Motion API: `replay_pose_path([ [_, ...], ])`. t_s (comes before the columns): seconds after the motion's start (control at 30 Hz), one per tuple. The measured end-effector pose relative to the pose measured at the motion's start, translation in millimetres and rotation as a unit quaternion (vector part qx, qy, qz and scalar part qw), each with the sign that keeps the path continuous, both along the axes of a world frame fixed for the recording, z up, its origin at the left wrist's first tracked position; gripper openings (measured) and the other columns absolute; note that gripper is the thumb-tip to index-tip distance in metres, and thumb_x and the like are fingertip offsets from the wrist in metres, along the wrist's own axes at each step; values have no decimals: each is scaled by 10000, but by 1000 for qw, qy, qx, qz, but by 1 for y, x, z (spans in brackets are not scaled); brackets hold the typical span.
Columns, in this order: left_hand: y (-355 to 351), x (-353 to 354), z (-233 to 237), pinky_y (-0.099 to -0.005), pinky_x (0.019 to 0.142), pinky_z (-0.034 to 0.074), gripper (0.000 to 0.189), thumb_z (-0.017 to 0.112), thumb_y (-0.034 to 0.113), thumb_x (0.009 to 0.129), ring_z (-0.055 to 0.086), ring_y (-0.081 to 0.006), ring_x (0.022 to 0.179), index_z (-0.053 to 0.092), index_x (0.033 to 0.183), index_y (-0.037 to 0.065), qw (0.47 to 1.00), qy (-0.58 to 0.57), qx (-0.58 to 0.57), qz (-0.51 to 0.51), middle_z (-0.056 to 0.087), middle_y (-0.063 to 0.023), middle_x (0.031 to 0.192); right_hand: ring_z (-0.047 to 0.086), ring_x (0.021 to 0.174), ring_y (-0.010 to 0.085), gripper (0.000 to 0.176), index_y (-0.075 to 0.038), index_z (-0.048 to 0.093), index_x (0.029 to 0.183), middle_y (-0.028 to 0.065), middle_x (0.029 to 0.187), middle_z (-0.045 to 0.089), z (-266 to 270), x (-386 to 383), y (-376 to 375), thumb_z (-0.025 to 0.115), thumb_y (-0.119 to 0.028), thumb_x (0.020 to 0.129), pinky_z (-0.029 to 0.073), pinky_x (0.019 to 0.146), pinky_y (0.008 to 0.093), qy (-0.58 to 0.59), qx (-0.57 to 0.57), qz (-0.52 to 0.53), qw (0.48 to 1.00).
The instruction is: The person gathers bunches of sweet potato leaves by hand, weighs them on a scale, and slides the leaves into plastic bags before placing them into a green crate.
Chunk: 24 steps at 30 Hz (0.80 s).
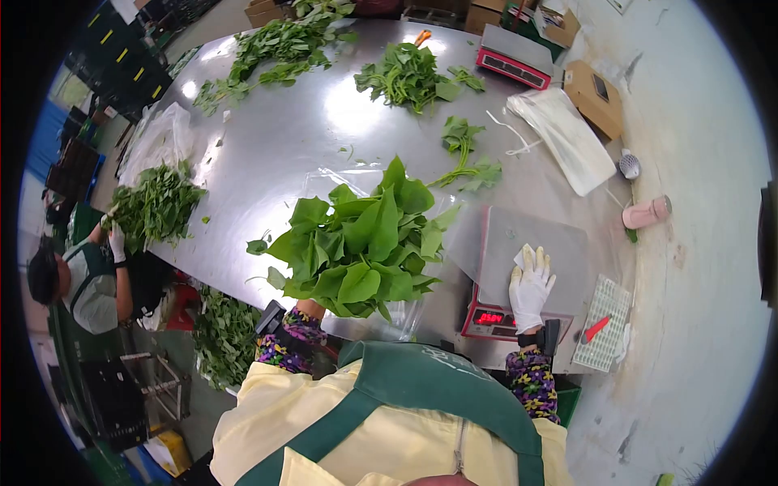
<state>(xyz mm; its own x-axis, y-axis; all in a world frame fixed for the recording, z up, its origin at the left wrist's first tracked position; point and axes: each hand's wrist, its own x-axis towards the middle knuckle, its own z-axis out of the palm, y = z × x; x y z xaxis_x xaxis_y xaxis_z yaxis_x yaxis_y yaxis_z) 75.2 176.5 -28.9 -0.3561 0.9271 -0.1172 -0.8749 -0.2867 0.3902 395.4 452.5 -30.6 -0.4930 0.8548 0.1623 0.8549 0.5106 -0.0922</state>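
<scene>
A big bunch of leafy greens [365, 243] rises in front of my body at the table's near edge. My left hand [311, 307] is at its base, closed around the stems, its fingers mostly hidden by leaves. To the right, my gloved right hand [531, 290] lies over the plate of a red-framed digital scale [559, 243], fingers stretched out. A small white piece, like a label [520, 257], shows by its fingertips. Red digits glow on the scale's front. Clear plastic [413, 316] lies beneath and beside the bunch.
On the metal table [267, 154] lie more greens [409, 74], a loose sprig [462, 154] and white bags [567, 138]. A second scale [517, 55] stands at the back. A red-handled tool [596, 328] rests on a white rack [606, 312]. At left, a person [89, 275] handles greens.
</scene>
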Motion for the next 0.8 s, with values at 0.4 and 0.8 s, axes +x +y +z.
replay_pose_path([
  [0.4, 4, -9, -1, -377, 849, 476, 458, 598, 168, 955, 548, -162, 910, 440, 1361, 28, 997, 48, -33, 58, 536, -42, 951, 383, 1373, 321, 543, -289, 504, 1402, 89, 1474, 448, -2, 2, 2, 600, -317, 868, 277, 1097, 595, 30, 36, -8, 999],
  [0.8, 103, 14, 26, -381, 827, 486, 482, 616, 178, 944, 573, -167, 932, 438, 1369, 39, 984, 170, 27, 34, 567, -52, 971, 442, 1326, 305, 480, -212, 577, 1320, 88, 1431, 490, 22, 78, 52, 638, -229, 844, 298, 1109, 560, 93, -57, 143, 984],
])
